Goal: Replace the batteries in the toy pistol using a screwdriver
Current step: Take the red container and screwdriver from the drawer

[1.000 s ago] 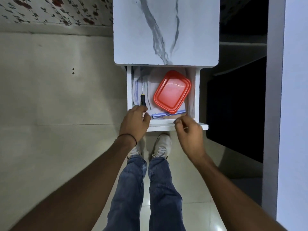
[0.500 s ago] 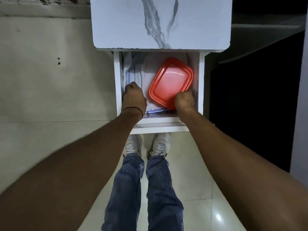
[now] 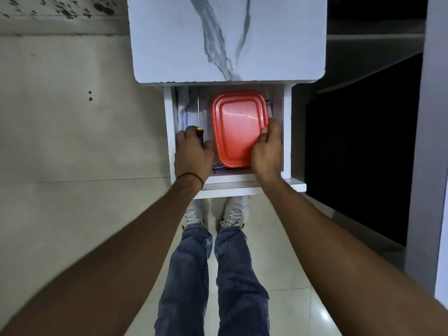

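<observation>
- My left grip [image 3: 194, 154], a bare hand, is down in the left part of the open drawer [image 3: 168, 132], clenched round the black handle of the screwdriver [image 3: 198, 113].
- The screwdriver lies along the drawer's left side. Its thin metal shaft points away from me toward the back, and a yellow tip of the handle shows just above my knuckles.
- My right grip [image 3: 268, 146] is grasping the red container [image 3: 238, 128] at its right edge. The thumb lies on the lid and the fingers curl down the side between the container and the drawer's right wall.
- The red container is rectangular with rounded corners and has its lid on. It fills the middle and right of the drawer, just beside the screwdriver handle. I cannot see what is in it.
- Under both things lies a pale cloth [image 3: 185, 112] with blue stripes. It shows at the back left and pokes out below the container near the drawer front.
- The drawer is pulled out from a small white cabinet [image 3: 228, 37] whose top surface has a grey marble vein.
- A thin dark band [image 3: 191, 177] circles my left wrist.
- Below the drawer I see blue jeans [image 3: 186, 275] and pale shoes [image 3: 235, 214] standing on a light tiled floor [image 3: 72, 214].
- To the right of the cabinet everything is dark, and I cannot make it out.
</observation>
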